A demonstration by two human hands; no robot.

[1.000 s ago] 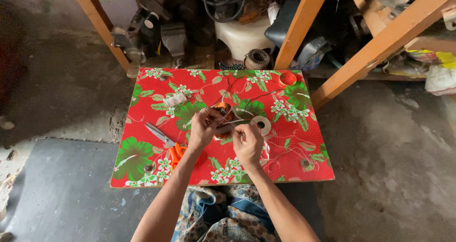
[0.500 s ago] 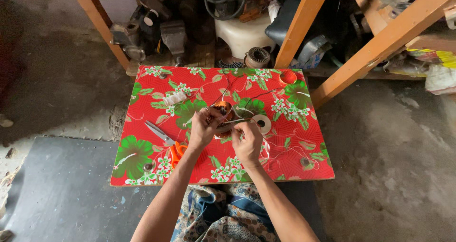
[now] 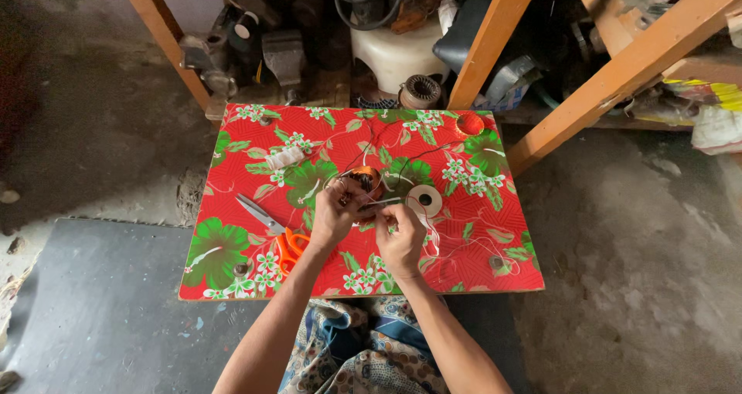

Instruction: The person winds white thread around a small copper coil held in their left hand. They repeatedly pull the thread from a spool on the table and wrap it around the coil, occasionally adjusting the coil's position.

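Note:
My left hand grips a round copper-wound coil over the middle of a low table covered in red flowered cloth. My right hand pinches a thin metal tool whose tip points left at the coil. Thin pale threads trail from the coil to the right across the cloth. A roll of white tape lies just right of my hands. Orange-handled scissors lie left of my left wrist.
A small white bundle lies at the table's upper left, an orange ring at its far right corner. Orange wooden beams and a shelf of machine parts and a white container stand behind. A grey mat lies at lower left.
My hands have barely shifted; the right hand has drawn slightly nearer the coil with the thin tool. Nothing else on the table has moved.

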